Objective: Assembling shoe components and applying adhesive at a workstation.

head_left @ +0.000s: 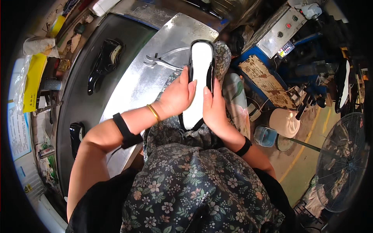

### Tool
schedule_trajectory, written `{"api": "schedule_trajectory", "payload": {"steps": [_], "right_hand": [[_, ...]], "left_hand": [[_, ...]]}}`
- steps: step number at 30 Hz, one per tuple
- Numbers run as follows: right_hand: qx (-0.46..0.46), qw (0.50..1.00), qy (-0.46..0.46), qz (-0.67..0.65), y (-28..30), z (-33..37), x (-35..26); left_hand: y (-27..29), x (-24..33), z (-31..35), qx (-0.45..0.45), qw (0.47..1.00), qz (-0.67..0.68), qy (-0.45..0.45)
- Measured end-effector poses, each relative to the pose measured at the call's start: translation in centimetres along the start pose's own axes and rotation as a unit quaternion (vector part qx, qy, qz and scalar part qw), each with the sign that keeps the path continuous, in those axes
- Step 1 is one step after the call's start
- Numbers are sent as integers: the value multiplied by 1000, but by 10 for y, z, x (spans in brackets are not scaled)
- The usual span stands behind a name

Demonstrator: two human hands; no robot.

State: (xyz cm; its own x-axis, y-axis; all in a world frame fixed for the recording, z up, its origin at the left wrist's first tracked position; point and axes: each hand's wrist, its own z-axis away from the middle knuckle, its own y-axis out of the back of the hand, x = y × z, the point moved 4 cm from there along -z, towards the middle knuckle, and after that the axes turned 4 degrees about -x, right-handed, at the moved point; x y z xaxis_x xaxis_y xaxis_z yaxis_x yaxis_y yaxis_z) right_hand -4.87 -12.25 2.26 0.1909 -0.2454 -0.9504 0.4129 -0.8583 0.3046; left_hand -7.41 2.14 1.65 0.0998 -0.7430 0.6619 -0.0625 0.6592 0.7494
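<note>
A glossy black shoe (201, 73) rests over my lap with its white sole side facing up and a black edge around it. My left hand (179, 93) grips its left side, thumb lying along the white face. On the opposite side my right hand (215, 106) is wrapped round the edge, with the thumb on top. Just left of the shoe, pincers (161, 62) with metal jaws lie on the shiny metal table (134, 73); the shoe and my left hand hide the ends of their handles.
A dark belt (83, 105) runs along the left, carrying a black shoe (104, 64) and another black shoe (76, 136) nearer me. To the right stand a control box with buttons (281, 33), a blue plastic container (265, 136) and a large fan (344, 163).
</note>
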Motion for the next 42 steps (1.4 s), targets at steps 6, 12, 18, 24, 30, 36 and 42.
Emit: {"api": "schedule_trajectory", "payload": {"steps": [6,12,18,24,30,36,42], "right_hand": [[53,998,15,23,4,3,16],[-85,989,-115,23,41,-4,53],[-39,963,-217,-153,54,-135,44],[-34,925,52,375,23,-146,-5],[15,999,13,27,29,-142,20],[-152,934,-210,-246,37,-1,46],[-48,984,-148,87,27,37,37]], "left_hand": [[-25,3,-3,16,857,512,62],[-18,-14,-31,-77,708,686,153],[-9,11,-104,-121,744,620,216],[15,2,-106,24,1000,-8,2],[-9,-3,-101,-41,835,543,76],[1,-30,-80,-32,764,635,107],[-10,-15,-97,51,817,555,149]]}}
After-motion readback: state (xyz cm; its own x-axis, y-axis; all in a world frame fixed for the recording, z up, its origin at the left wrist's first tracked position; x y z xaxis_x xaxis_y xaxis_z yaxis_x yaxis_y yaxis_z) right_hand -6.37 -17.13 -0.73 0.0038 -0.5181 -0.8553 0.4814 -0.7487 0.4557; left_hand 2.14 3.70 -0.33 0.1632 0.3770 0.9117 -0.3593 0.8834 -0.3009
